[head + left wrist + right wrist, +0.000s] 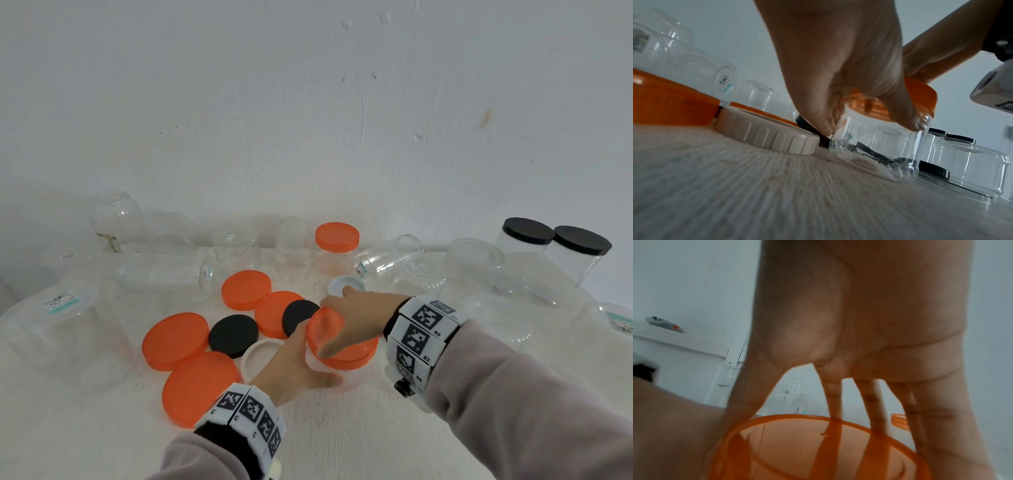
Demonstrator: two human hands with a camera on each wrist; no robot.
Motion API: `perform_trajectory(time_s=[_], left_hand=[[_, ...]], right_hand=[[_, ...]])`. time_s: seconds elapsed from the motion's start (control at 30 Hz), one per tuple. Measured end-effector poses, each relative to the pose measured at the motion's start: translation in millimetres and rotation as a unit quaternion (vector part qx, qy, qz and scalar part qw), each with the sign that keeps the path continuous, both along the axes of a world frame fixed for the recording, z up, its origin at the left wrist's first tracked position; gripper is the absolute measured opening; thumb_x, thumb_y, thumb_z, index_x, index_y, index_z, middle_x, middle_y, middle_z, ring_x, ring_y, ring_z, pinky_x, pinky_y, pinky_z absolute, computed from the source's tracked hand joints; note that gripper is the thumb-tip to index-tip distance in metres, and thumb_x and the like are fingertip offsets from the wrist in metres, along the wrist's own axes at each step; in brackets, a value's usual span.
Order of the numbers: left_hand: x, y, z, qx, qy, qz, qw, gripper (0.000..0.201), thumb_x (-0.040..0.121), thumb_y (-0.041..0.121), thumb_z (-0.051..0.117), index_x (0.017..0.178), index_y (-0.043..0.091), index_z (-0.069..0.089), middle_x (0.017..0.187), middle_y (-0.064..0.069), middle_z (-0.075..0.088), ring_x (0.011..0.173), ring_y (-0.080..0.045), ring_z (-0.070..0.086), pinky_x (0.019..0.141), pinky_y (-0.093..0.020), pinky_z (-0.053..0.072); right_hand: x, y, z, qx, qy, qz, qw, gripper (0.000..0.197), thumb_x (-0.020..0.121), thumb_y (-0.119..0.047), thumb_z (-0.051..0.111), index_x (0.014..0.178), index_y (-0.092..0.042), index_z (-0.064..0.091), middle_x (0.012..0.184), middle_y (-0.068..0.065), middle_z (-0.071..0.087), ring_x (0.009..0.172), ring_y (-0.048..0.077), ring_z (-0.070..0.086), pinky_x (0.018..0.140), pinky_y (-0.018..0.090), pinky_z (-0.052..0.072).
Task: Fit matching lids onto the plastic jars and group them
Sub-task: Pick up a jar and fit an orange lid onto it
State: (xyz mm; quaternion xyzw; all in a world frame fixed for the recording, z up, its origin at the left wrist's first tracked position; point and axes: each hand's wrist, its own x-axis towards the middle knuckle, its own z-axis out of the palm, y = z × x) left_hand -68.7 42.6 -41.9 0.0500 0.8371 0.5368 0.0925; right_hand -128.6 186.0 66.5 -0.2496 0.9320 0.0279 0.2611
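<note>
A small clear plastic jar [875, 146] stands on the white table, and my left hand [872, 128] grips its wall between thumb and fingers. In the head view the left hand [294, 363] wraps the jar [318, 368] from the left. A translucent orange lid [346, 349] sits tilted on the jar's mouth. My right hand [342, 322] grips that lid from above, with its thumb and fingers spread round the rim. The right wrist view shows the fingers [875, 402] reaching down behind the orange lid [797, 451]. The jar's mouth is hidden under the lid.
Several loose orange lids [174, 339], two black lids [233, 335] and a white lid [258, 356] lie left of the jar. An orange-lidded jar [337, 246] stands at the back and two black-lidded jars [527, 240] at the right. Several clear jars without lids [68, 329] stand or lie around.
</note>
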Motion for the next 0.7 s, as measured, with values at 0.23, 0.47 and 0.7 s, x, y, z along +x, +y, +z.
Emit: perform_trajectory(time_s=[0.23,0.47,0.7], left_hand=[[0.6,2.4,3.4,0.001,-0.004,0.007,1.0,0.097,0.067,0.024,0.086,0.14,0.035,0.022,0.127,0.022,0.045,0.114,0.002,0.047,0.101,-0.026,0.043],[3.0,3.8,8.4,-0.017,-0.003,0.007,1.0,0.099,0.069,0.026,0.085,0.143,0.032,0.02,0.131,0.017,0.043,0.117,-0.002,0.045,0.102,-0.025,0.041],[6.4,6.7,14.5,-0.01,-0.006,0.009,1.0,0.096,0.07,0.021,0.084,0.143,0.029,0.023,0.136,0.012,0.045,0.123,-0.006,0.045,0.107,-0.033,0.04]], right_hand=[[-2.4,4.4,4.7,0.034,-0.006,0.007,0.999,0.109,0.064,-0.065,0.074,0.149,-0.038,0.01,0.149,0.0,0.022,0.135,0.03,0.032,0.102,0.051,0.039],[0.4,2.0,2.1,0.018,-0.013,0.027,0.999,0.102,0.067,-0.063,0.073,0.148,-0.041,0.015,0.143,-0.002,0.027,0.131,0.03,0.036,0.099,0.05,0.043],[1.9,4.2,2.3,0.04,0.015,-0.011,0.999,0.103,0.064,-0.078,0.064,0.145,-0.028,0.024,0.139,0.002,0.036,0.122,0.027,0.045,0.096,0.047,0.045]])
